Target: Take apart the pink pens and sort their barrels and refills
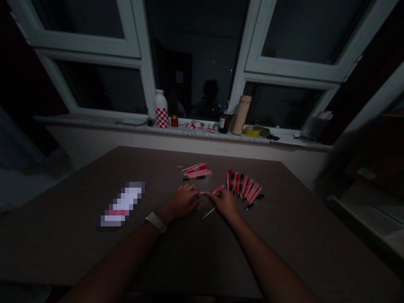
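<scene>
My left hand and my right hand meet over the middle of a dark wooden table. Together they pinch a thin pink pen between their fingertips. A pale thin refill lies on the table just under my right hand. A row of pink and red pens lies to the right of my right hand. A smaller bunch of pink pens lies beyond my hands. A watch sits on my left wrist.
A blurred flat object lies left of my hands. The windowsill behind holds a red-and-white checked bottle, a tan flask, a dark jar and a yellow tape roll. Dark windows rise behind it.
</scene>
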Demonstrator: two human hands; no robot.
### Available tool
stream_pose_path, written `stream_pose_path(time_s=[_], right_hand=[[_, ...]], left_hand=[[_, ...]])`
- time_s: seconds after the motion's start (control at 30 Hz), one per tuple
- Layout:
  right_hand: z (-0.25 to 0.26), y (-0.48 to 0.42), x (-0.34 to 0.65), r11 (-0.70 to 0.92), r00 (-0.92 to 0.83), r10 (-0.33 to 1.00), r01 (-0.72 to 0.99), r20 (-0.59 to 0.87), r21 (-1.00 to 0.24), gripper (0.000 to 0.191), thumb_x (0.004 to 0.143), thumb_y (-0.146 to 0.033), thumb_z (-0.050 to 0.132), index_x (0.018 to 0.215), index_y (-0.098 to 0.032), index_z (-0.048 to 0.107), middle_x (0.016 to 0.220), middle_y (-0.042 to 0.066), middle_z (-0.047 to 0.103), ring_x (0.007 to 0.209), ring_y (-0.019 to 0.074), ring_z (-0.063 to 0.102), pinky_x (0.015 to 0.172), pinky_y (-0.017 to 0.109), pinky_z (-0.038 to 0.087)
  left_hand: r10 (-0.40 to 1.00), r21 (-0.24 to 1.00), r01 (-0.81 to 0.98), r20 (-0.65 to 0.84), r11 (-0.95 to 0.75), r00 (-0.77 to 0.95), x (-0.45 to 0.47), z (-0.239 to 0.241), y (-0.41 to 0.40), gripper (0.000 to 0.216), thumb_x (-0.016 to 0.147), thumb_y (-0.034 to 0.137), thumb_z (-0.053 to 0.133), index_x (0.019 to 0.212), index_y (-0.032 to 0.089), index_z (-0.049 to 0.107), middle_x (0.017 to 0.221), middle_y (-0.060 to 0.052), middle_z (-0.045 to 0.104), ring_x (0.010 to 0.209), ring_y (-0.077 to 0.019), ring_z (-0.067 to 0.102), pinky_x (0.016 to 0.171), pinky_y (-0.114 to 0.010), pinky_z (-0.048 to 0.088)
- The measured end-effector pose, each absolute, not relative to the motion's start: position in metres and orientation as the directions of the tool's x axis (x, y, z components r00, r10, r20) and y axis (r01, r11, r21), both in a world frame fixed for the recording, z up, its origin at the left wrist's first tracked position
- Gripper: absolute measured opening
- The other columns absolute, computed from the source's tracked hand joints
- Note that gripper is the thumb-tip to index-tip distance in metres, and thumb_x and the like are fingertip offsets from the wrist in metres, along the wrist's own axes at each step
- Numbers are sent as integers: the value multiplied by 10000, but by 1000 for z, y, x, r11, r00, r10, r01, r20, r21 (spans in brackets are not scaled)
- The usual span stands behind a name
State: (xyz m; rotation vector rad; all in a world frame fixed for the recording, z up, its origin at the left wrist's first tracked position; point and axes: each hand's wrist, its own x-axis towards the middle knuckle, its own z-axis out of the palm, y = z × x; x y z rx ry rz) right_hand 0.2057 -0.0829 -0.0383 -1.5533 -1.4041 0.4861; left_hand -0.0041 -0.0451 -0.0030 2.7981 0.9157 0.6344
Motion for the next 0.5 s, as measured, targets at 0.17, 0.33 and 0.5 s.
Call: stream_pose_path(time_s=[0.17, 0.33, 0.5], right_hand=[[-38, -83, 206, 93, 272, 919, 554, 286, -827, 334, 784, -497, 707, 803, -164, 703, 743, 63, 733, 701, 218, 692, 626, 268, 455], [-40, -82, 206, 140, 277, 904, 524, 324, -840, 338, 799, -506, 691, 830, -169, 703, 826, 69, 745, 780, 223, 698, 711, 287, 475], [-37, -81, 208, 184, 269, 888, 534, 372, -825, 260, 808, -438, 697, 836, -180, 694, 901, 67, 741, 864, 218, 688, 791, 297, 474]], left_hand=[[582, 196, 551, 349, -811, 734, -4, 0, -45, 145, 955, 274, 488, 1012, 205, 603, 1037, -67, 607, 981, -232, 519, 812, -364, 374], [579, 187, 550, 345, -814, 738, -5, 1, -44, 156, 978, 265, 444, 951, 200, 583, 979, -49, 626, 911, -217, 521, 770, -353, 355], [589, 213, 550, 352, -808, 728, -7, 0, -43, 156, 979, 281, 453, 959, 204, 587, 976, -46, 637, 920, -216, 527, 795, -357, 359]])
